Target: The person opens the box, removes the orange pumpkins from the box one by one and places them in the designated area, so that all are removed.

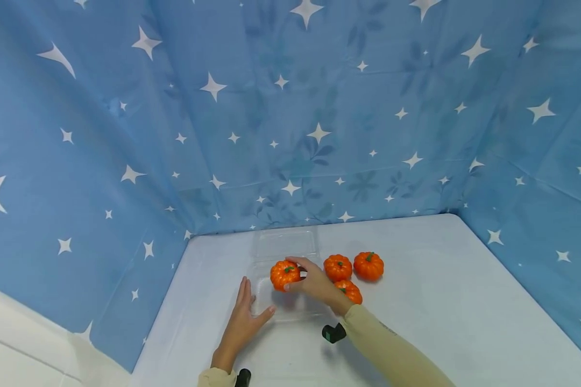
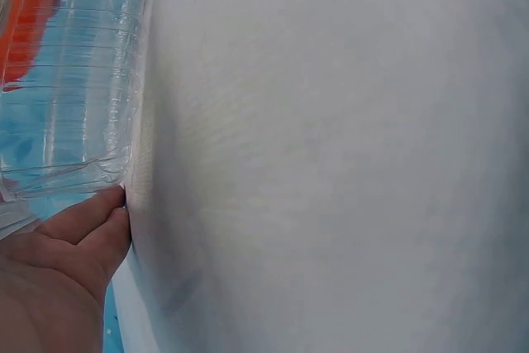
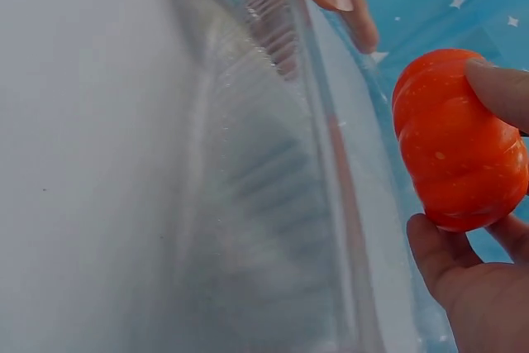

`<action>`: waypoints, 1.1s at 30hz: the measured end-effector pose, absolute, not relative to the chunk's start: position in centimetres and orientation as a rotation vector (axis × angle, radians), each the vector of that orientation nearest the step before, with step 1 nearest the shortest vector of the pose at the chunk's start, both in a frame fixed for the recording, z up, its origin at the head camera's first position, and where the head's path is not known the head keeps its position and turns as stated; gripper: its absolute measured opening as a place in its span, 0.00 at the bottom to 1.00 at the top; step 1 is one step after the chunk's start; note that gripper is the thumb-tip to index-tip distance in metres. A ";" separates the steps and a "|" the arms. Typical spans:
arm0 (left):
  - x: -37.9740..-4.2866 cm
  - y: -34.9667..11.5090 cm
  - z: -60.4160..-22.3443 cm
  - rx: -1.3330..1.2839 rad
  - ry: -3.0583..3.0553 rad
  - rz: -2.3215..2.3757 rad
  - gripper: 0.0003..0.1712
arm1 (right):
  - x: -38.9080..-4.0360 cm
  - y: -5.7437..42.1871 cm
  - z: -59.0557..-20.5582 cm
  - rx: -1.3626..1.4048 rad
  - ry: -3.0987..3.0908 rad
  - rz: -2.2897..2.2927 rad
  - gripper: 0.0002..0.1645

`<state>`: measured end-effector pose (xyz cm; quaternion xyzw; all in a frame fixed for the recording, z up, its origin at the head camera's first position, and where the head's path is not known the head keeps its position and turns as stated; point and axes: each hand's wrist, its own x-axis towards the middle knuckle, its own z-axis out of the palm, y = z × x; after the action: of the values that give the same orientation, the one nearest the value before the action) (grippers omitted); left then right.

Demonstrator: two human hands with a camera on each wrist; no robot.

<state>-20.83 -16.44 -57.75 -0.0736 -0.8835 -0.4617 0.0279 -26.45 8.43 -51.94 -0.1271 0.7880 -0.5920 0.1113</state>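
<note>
My right hand [image 1: 316, 283] pinches a small orange toy pumpkin [image 1: 283, 275] between thumb and fingers, above a clear plastic box [image 1: 271, 313]. In the right wrist view the pumpkin [image 3: 457, 142] is held higher than the box's rim, its stem out of sight there. My left hand [image 1: 240, 326] is at the box's left side, thumb spread and fingers extended. In the left wrist view its fingertips [image 2: 114, 200] touch or nearly touch a corner of the box [image 2: 78, 113]. The open hinged lid [image 1: 284, 243] lies behind the box.
Right of the box, on the white table [image 1: 431, 301], sit a pumpkin [image 1: 338, 266], another pumpkin [image 1: 369, 266] farther right, and a third pumpkin [image 1: 351, 291] partly behind the right forearm. A blue star-patterned curtain [image 1: 290, 134] surrounds the table's back and sides.
</note>
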 end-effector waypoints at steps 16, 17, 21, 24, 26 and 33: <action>-20.7 -16.5 -57.7 -0.228 -2.734 -1.442 0.66 | -25.1 12.7 -50.4 -0.376 2.303 -1.859 0.45; -20.7 -16.5 -57.7 -0.231 -2.734 -1.445 0.66 | -25.0 13.0 -50.3 -0.367 2.308 -1.862 0.46; -20.7 -16.7 -57.6 -0.236 -2.728 -1.459 0.68 | -24.7 14.3 -50.0 -0.303 2.350 -1.839 0.45; -20.7 -16.8 -57.6 -0.236 -2.719 -1.478 0.68 | -24.4 15.2 -49.9 -0.267 2.372 -1.835 0.45; -20.7 -16.8 -57.6 -0.242 -2.715 -1.479 0.68 | -24.3 15.9 -49.9 -0.254 2.377 -1.838 0.45; -20.8 -16.8 -57.7 -0.281 -2.708 -1.442 0.67 | -23.6 18.2 -50.0 -0.193 2.389 -1.845 0.46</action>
<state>-20.78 -16.85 -57.71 -0.0911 -0.8785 -0.4680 0.0303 -23.59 18.21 -50.04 -0.0637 0.7884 -0.6090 0.0583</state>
